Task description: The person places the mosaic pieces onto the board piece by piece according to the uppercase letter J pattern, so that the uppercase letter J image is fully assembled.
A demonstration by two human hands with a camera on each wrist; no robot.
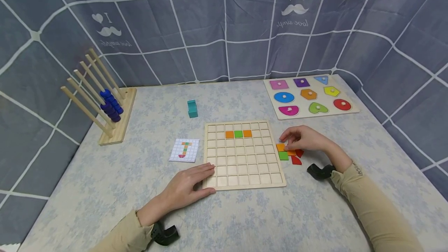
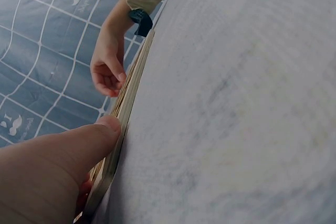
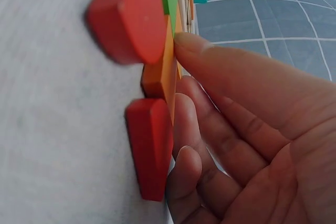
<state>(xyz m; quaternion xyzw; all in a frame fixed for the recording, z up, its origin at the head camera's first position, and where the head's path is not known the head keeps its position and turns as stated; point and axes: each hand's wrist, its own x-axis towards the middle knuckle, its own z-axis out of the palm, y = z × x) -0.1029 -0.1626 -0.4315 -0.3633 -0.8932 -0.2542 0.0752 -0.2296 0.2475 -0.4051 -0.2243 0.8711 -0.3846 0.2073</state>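
My left hand rests at the near left corner of a wooden grid board, its fingers straight. In the left wrist view the thumb touches the board's edge. Two orange squares and a green square form a row near the board's far side. Right of the board, my right hand pinches an orange square tile at a small pile. Around it lie a green square, another orange tile and red curved pieces. The fingers partly cover the pile.
A pattern card lies left of the board. Beyond it stands a teal block. A wooden peg stand with blue and purple beads is at far left. A knobbed shape puzzle lies at back right. A grid-patterned curtain hangs behind.
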